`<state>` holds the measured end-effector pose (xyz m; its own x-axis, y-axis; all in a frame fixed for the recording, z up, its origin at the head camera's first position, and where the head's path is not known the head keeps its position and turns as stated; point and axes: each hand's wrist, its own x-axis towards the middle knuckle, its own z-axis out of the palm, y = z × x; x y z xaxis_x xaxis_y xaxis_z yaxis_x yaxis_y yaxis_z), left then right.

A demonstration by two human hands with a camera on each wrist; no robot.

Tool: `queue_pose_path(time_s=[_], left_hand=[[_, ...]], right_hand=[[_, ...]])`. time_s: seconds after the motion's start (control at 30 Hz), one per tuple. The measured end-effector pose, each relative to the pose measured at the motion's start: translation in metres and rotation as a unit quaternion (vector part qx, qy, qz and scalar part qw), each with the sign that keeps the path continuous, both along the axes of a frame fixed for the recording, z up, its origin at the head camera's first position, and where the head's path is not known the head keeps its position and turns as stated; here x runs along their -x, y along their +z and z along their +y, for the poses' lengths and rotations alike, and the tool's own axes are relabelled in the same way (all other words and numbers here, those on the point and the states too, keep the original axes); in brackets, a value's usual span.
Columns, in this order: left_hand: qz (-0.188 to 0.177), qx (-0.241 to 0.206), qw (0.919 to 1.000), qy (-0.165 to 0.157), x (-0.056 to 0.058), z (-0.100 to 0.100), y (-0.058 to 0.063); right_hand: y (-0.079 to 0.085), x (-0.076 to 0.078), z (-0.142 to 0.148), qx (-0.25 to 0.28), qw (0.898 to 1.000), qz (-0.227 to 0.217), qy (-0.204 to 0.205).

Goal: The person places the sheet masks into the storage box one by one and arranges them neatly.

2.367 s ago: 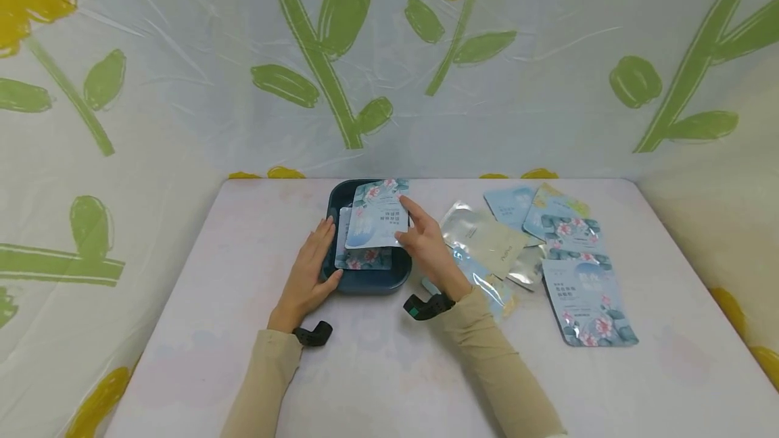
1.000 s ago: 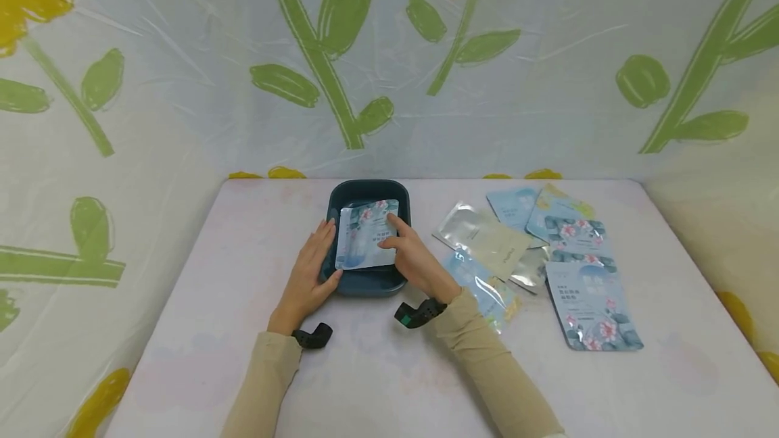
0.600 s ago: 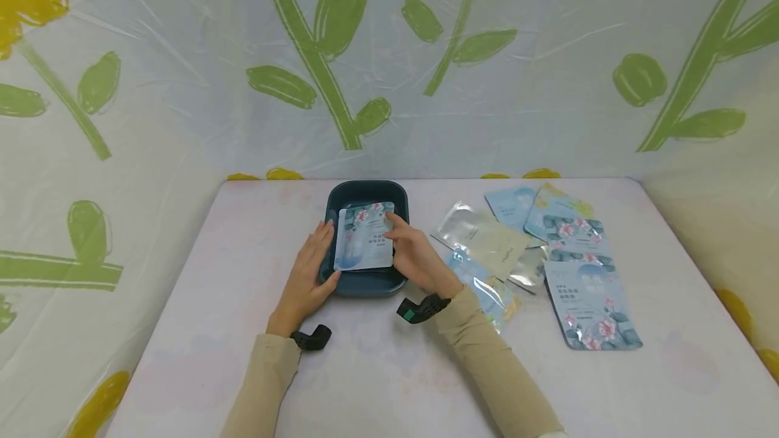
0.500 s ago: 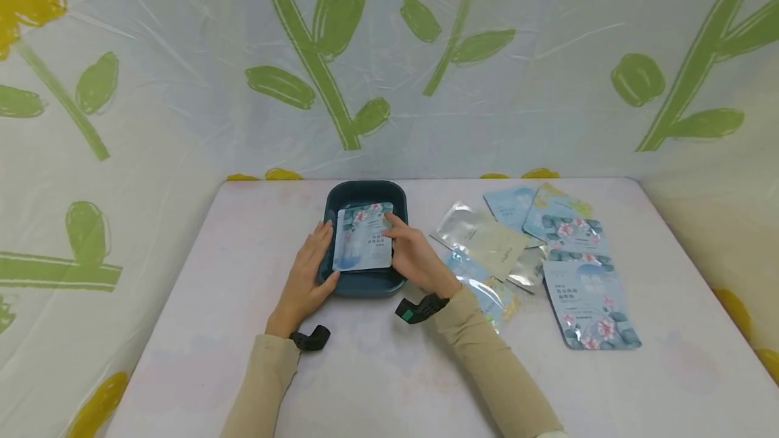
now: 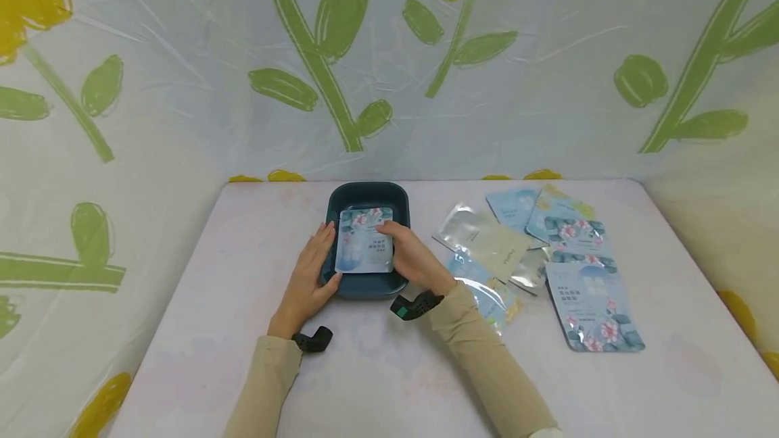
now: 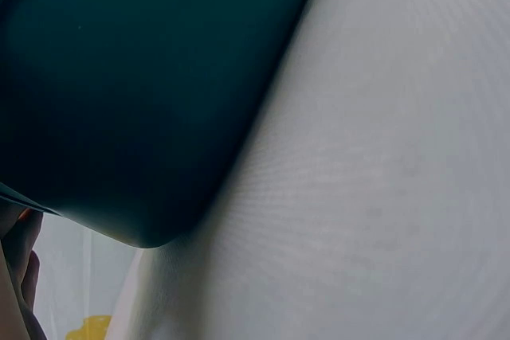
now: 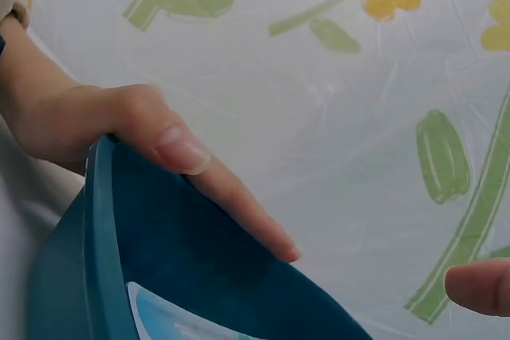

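A pale blue sheet mask sachet (image 5: 364,249) with pink flowers lies flat in the dark teal bin (image 5: 364,286); its corner (image 7: 167,316) shows low in the right wrist view. My left hand (image 5: 303,282) rests along the bin's left wall, fingers straight, thumb at the near corner. Over the bin's right side is my right hand (image 5: 420,255), one straight finger reaching across the sachet; the other fingers are hidden. In the right wrist view a lone fingertip (image 7: 482,286) has nothing against it. The bin's outer wall (image 6: 143,101) fills much of the left wrist view.
Right of the bin lie a silver-and-cream sachet (image 5: 493,242), a shiny blue one (image 5: 483,293), and other sachets at the back (image 5: 512,205). Farther right, a flowered blue sachet (image 5: 593,306) overlaps similar ones. Behind the table (image 5: 377,377) hangs a flower-print sheet (image 5: 201,73).
My right hand has lowered the flowered sachet into the bin, squared over the one beneath. Its upper finger has shifted down the sachet. My left hand stays at the bin's left wall.
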<state>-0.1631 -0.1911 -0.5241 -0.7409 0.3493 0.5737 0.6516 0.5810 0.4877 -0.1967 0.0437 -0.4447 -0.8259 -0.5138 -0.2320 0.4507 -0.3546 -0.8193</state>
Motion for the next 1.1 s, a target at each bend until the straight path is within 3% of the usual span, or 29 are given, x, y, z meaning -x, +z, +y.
queue_pose_path(time_s=[0.27,0.7,0.83,1.1], left_hand=[[-0.007,0.002,1.0000,0.000,0.001,0.003,0.000],[-0.011,0.001,0.9999,0.007,0.000,0.001,-0.001],[-0.010,0.004,0.9999,0.010,-0.001,0.001,-0.002],[-0.005,0.002,1.0000,0.006,-0.001,0.004,-0.001]], right_hand=[[0.003,-0.002,0.001,-0.060,0.997,0.011,-0.038],[0.016,-0.002,0.032,-0.110,0.979,0.168,-0.040],[0.021,0.000,0.050,-0.154,0.963,0.212,-0.058],[0.023,0.004,0.098,-0.236,0.928,0.244,-0.153]])
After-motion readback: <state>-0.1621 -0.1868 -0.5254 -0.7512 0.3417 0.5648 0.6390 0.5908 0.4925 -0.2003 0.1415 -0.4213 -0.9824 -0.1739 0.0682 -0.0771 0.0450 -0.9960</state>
